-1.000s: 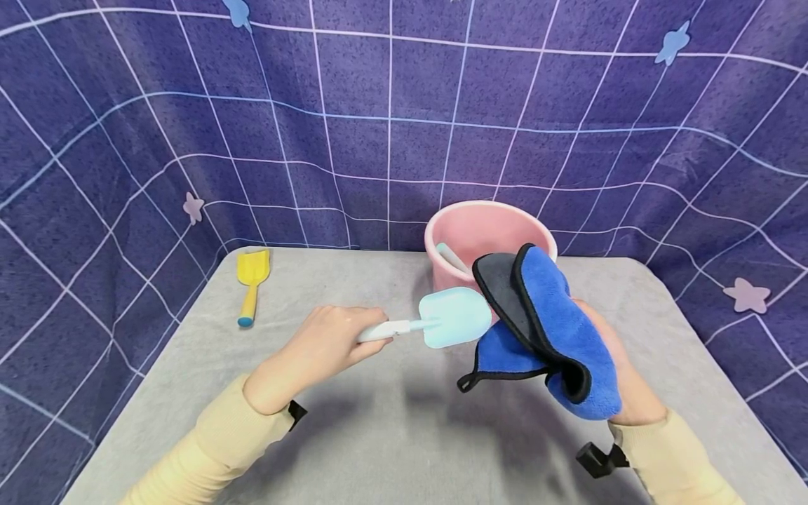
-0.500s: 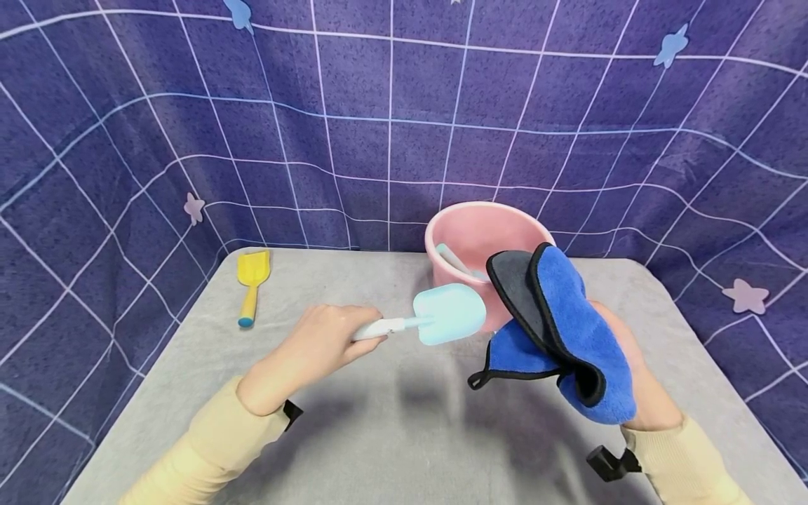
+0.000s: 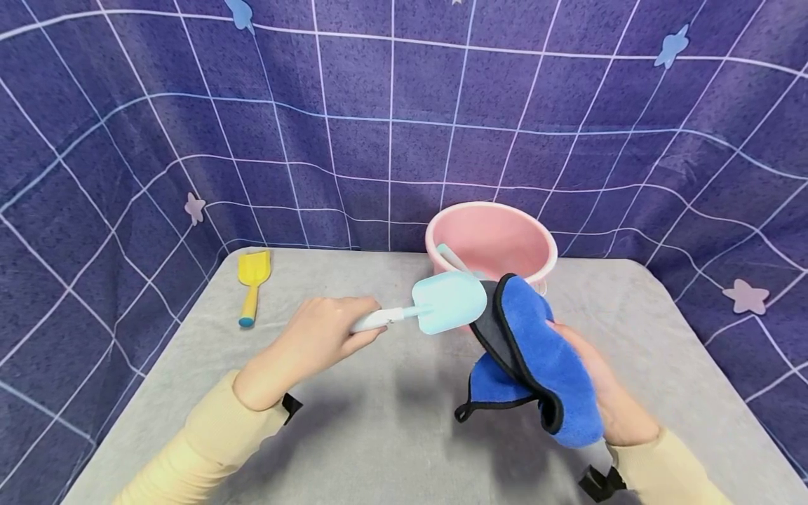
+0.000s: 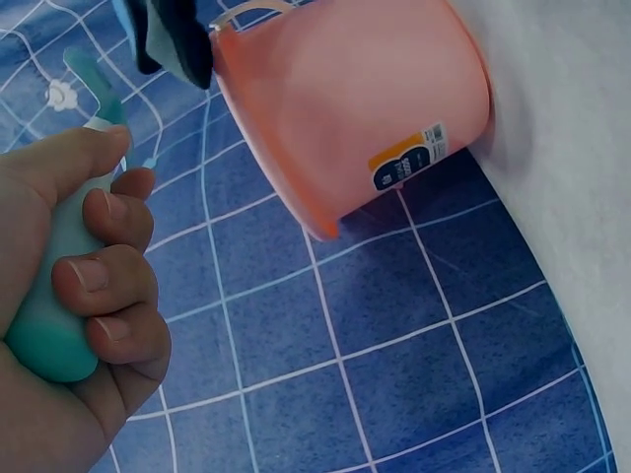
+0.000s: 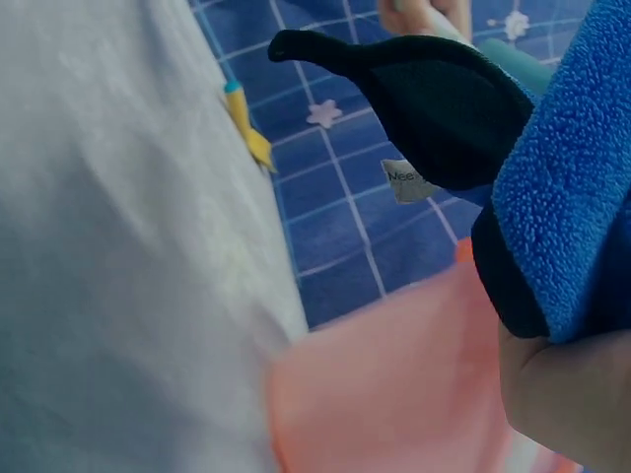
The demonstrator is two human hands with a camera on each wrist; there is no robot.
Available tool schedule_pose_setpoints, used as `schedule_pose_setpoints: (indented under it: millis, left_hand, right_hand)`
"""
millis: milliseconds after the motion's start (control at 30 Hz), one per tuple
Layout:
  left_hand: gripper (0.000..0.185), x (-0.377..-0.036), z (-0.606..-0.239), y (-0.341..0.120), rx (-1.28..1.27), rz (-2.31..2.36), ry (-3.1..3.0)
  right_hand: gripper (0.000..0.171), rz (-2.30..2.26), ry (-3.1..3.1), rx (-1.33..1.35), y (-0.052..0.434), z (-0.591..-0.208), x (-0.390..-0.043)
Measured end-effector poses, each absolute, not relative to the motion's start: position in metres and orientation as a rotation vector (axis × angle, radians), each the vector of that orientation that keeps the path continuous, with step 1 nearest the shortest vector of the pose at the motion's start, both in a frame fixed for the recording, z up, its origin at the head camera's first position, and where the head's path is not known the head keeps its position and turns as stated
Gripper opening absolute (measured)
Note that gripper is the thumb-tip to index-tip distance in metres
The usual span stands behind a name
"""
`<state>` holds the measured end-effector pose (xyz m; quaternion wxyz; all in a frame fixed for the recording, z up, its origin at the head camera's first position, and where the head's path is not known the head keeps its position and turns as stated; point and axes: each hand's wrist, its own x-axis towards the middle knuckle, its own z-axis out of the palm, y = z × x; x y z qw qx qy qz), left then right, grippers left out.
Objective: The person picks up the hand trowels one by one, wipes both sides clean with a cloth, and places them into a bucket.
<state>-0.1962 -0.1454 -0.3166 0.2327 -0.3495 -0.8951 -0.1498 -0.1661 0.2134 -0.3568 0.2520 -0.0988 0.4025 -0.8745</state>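
My left hand grips the handle of a pale blue toy shovel, its blade held level above the grey table. In the left wrist view the fingers curl round the teal handle. My right hand holds a blue cloth with a black edge, draped over the palm. The cloth's dark edge touches the right side of the shovel blade. The cloth fills the right wrist view. Just behind both stands a pink bucket with a pale handle leaning inside.
A yellow toy shovel lies at the table's far left corner. A purple grid-patterned backdrop closes in the back and both sides. The bucket carries a small label in the left wrist view.
My right hand has lowered and brought the blue cloth leftward against the shovel blade. The left hand with the shovel has barely shifted. The bucket rim is now uncovered.
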Motion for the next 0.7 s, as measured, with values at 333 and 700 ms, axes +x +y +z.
schedule_pose_setpoints:
  millis: [333, 700]
  left_hand:
    - [0.015, -0.199, -0.318, -0.141, -0.987, -0.407, -2.435]
    - [0.020, -0.202, -0.319, -0.131, -1.012, -0.438, -2.389]
  right_hand:
    - [0.030, -2.290, 1.314, -0.282, 0.188, -0.371, -0.173]
    - [0.025, -2.265, 1.425, -0.172, 0.158, -0.368, -0.182]
